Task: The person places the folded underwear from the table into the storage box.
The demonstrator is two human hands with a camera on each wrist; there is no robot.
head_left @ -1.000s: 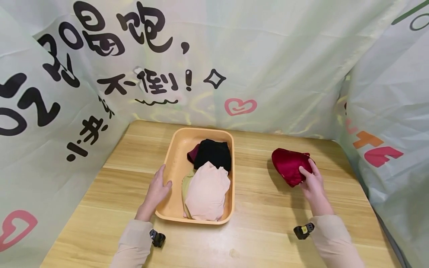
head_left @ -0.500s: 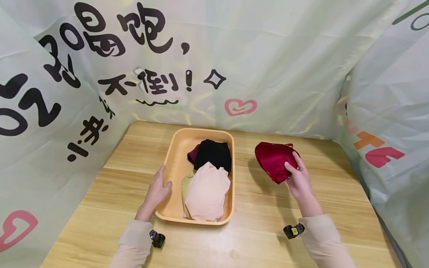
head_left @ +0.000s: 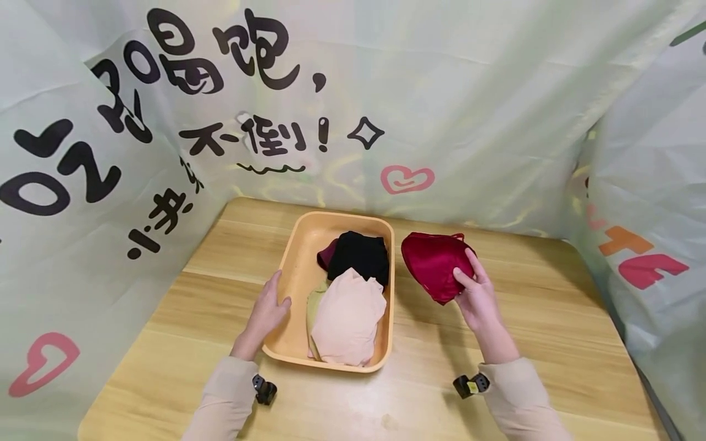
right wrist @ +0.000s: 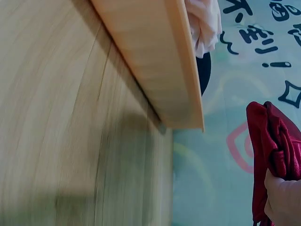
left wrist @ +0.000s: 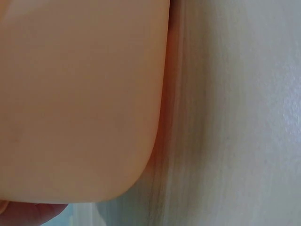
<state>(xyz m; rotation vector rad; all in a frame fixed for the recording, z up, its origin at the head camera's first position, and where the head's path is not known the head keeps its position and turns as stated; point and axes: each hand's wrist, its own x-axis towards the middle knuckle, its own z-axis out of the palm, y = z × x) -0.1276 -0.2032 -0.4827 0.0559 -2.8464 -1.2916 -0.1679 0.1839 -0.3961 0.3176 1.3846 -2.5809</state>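
Note:
My right hand [head_left: 478, 300] holds a folded, shiny dark red garment [head_left: 436, 263] between thumb and fingers. It hangs above the table, just right of the tray; a thin strap loops out at its top. In the right wrist view, the folded layers of the red garment [right wrist: 270, 141] show above the thumb. My left hand [head_left: 268, 311] grips the left rim of the orange plastic tray [head_left: 295, 269], thumb over the inner side. The left wrist view shows mostly the tray's outer wall [left wrist: 80, 103], with a bit of my left hand [left wrist: 33, 214] at the lower corner.
Inside the tray lie a folded black garment [head_left: 360, 256], a pale pink one [head_left: 349, 321], an olive-yellow one [head_left: 314, 306] and a maroon one [head_left: 326, 253]. The wooden table [head_left: 529, 306] ends at a printed curtain [head_left: 485, 153] behind and at the sides.
My right hand has carried the red garment leftward, closer to the tray. My left hand stays on the tray's rim. The head view has shifted slightly.

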